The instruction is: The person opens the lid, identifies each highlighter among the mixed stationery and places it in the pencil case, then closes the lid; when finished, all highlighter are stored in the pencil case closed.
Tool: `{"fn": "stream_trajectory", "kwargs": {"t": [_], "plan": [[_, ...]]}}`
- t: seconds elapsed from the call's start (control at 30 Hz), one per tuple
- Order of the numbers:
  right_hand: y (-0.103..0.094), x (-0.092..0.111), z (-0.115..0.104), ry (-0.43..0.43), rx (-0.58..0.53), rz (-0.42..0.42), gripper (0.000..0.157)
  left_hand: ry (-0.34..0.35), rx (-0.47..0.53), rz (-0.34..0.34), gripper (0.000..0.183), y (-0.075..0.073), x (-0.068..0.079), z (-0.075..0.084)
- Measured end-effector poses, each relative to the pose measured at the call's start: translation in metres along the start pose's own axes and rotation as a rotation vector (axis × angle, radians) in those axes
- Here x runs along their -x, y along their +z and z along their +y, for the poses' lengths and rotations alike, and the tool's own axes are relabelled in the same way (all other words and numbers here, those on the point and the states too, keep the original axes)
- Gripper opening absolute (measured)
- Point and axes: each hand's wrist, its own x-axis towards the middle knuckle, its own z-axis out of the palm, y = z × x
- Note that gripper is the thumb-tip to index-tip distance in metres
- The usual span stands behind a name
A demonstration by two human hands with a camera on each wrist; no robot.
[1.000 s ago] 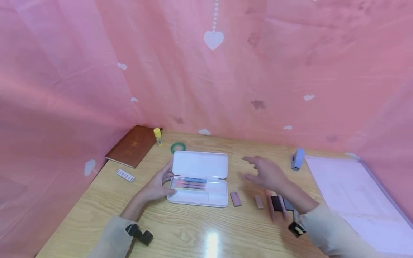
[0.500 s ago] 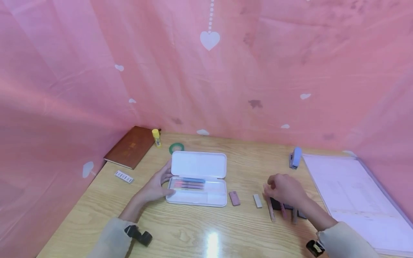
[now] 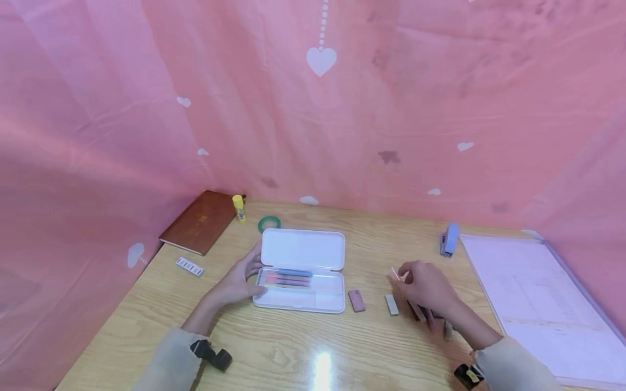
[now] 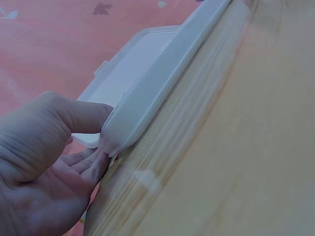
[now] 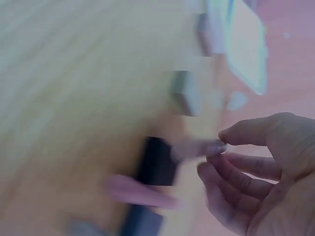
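Observation:
A white pencil case (image 3: pixel 303 248) lies with its lid raised, several pens (image 3: pixel 289 278) in its back compartment. My left hand (image 3: pixel 237 281) holds the case's left end, thumb over the front rim and fingers behind; the left wrist view shows the thumb on the case wall (image 4: pixel 147 93). My right hand (image 3: pixel 430 285) pinches a slim pinkish pen (image 5: pixel 194 148) by one end, between thumb and fingertips, blurred in the right wrist view. Below that hand lie a pink pen (image 5: pixel 140 191) and dark blocks (image 5: pixel 156 164), partly hidden in the head view.
A pink eraser (image 3: pixel 357 301) and a white eraser (image 3: pixel 391 305) lie right of the case. Behind are a green tape roll (image 3: pixel 263 222), glue stick (image 3: pixel 239 208) and brown notebook (image 3: pixel 200 221). A stapler (image 3: pixel 449 240) and white paper sheets (image 3: pixel 538 304) occupy the right.
My right hand came back from beside the case to the pens on the right, pinched a pinkish one and lifted it slightly leftward. The left hand stays on the case.

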Motion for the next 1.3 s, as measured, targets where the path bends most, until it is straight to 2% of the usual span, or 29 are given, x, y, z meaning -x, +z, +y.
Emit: {"fn": "stream_trajectory", "kwargs": {"t": [0.2, 0.3, 0.37, 0.53, 0.67, 0.87, 1.07, 1.3], "plan": [[-0.019, -0.009, -0.016, -0.025, -0.024, -0.035, 0.024, -0.018, -0.009, -0.003, 0.107, 0.000, 0.005, 0.011], [-0.020, -0.017, -0.024, -0.046, -0.025, -0.048, 0.025, -0.007, 0.001, -0.010, 0.105, -0.001, 0.008, 0.019], [-0.018, -0.025, -0.032, -0.078, -0.024, -0.048, 0.024, -0.008, 0.001, -0.008, 0.105, -0.001, 0.007, 0.018], [-0.005, -0.046, -0.063, -0.202, -0.036, -0.046, 0.018, -0.033, -0.006, 0.014, 0.108, -0.002, 0.002, 0.001], [0.010, -0.061, -0.094, -0.301, -0.063, -0.074, 0.015, -0.031, -0.013, 0.016, 0.109, -0.002, 0.000, -0.004], [0.033, -0.072, -0.131, -0.330, -0.091, -0.146, 0.015, -0.038, -0.002, 0.000, 0.108, 0.000, -0.002, -0.001], [0.053, -0.077, -0.139, -0.411, -0.125, -0.177, 0.015, -0.045, 0.009, 0.007, 0.108, 0.001, -0.002, 0.000], [0.069, -0.074, -0.136, -0.345, -0.108, -0.264, 0.016, -0.038, 0.007, 0.007, 0.109, -0.001, -0.002, 0.001]]}}
